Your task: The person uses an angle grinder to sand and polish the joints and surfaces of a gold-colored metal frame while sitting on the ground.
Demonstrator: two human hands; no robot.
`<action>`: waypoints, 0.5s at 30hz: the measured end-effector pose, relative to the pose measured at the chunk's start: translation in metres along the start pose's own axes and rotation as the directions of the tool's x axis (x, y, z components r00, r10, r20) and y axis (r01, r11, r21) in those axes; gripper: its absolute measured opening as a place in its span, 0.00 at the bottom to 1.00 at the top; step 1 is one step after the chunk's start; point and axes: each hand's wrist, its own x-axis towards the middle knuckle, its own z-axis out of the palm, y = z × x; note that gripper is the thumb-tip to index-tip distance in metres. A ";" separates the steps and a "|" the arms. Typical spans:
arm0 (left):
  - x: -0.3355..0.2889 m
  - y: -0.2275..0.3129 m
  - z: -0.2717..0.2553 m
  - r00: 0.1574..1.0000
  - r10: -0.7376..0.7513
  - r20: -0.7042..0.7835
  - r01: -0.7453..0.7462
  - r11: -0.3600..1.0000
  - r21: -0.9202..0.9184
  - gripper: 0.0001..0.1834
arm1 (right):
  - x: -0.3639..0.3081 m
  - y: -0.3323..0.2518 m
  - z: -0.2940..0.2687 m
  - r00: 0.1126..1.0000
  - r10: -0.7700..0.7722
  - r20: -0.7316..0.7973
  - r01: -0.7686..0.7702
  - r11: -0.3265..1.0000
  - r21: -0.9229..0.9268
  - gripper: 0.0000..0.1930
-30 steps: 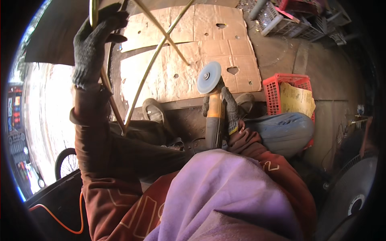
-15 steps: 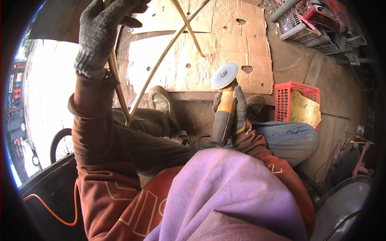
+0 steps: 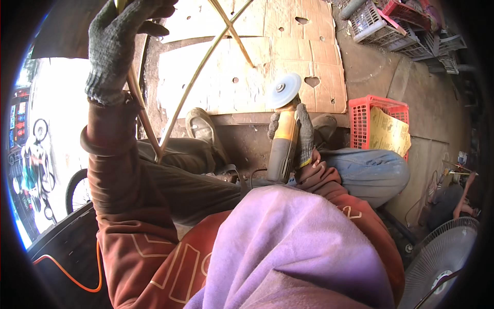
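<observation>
Grey knit gloves cover both your hands in the head view. At ten o'clock your left hand [image 3: 117, 49] is raised and gripping a brass-coloured rod [image 3: 135, 91], its fingers bent around the upper part and their tips pointing toward three o'clock. That rod slants down to your left thigh, where its lower end meets a second rod [image 3: 203, 60], which runs up toward twelve o'clock. Near the top edge a third rod [image 3: 240, 44] crosses it.

Just off the centre toward two o'clock, your right hand [image 3: 306, 133] is wrapped around the orange-and-grey body of an angle grinder [image 3: 284, 141]. Its pale disc [image 3: 286, 91] points up toward one o'clock, apart from the rods.

Flattened cardboard [image 3: 252, 92] lies on the floor at twelve o'clock, beyond your left shoe [image 3: 201, 126]. A red crate [image 3: 360, 123] holding yellow paper [image 3: 388, 130] stands between two and three o'clock, near your right knee [image 3: 375, 172]. Grey crates [image 3: 368, 23] are stacked farther out at two o'clock, a fan [image 3: 437, 257] stands at four, and an orange cable [image 3: 72, 280] curves at eight. Purple cloth [image 3: 293, 237] fills six o'clock in front of you.
</observation>
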 end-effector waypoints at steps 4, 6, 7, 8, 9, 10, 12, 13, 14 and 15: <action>-0.002 0.002 0.002 1.000 -0.009 -0.007 0.009 1.000 -0.022 0.23 | -0.001 0.002 0.010 1.000 -0.019 0.002 0.019 1.000 -0.011 0.35; -0.007 0.009 0.010 0.999 0.045 -0.026 -0.045 0.999 0.005 0.23 | -0.002 0.002 0.011 0.999 -0.036 -0.023 0.036 0.999 0.007 0.35; -0.008 0.009 0.009 0.999 0.046 -0.027 -0.046 0.999 0.006 0.23 | -0.002 0.003 0.011 0.998 -0.047 -0.045 0.048 0.999 0.023 0.35; -0.008 0.010 0.009 0.998 0.050 -0.028 -0.050 0.999 0.003 0.23 | -0.001 0.002 0.010 0.998 -0.047 -0.044 0.048 0.999 0.022 0.35; -0.008 0.011 0.009 0.998 0.053 -0.030 -0.053 0.999 0.001 0.23 | -0.001 0.001 0.007 0.999 -0.008 -0.034 0.009 0.999 0.032 0.35; -0.009 0.011 0.009 0.998 0.052 -0.030 -0.052 0.999 0.001 0.23 | -0.001 0.000 0.007 0.999 0.031 -0.026 -0.029 0.999 0.043 0.35; -0.009 0.012 0.010 0.997 0.064 -0.034 -0.064 0.998 0.007 0.22 | -0.001 -0.001 0.008 0.999 0.029 -0.027 -0.028 0.999 0.027 0.35; -0.009 0.011 0.010 0.997 0.063 -0.031 -0.063 0.998 0.005 0.22 | -0.002 -0.001 0.009 0.999 0.023 -0.030 -0.023 1.000 0.010 0.35; -0.009 0.011 0.011 0.998 0.062 -0.029 -0.062 0.998 0.006 0.22 | -0.002 -0.001 0.007 0.999 0.021 -0.032 -0.020 1.000 0.011 0.35; -0.008 0.011 0.011 0.998 0.061 -0.027 -0.061 0.998 0.006 0.22 | -0.001 -0.001 0.004 1.000 -0.002 -0.031 0.002 1.000 0.007 0.35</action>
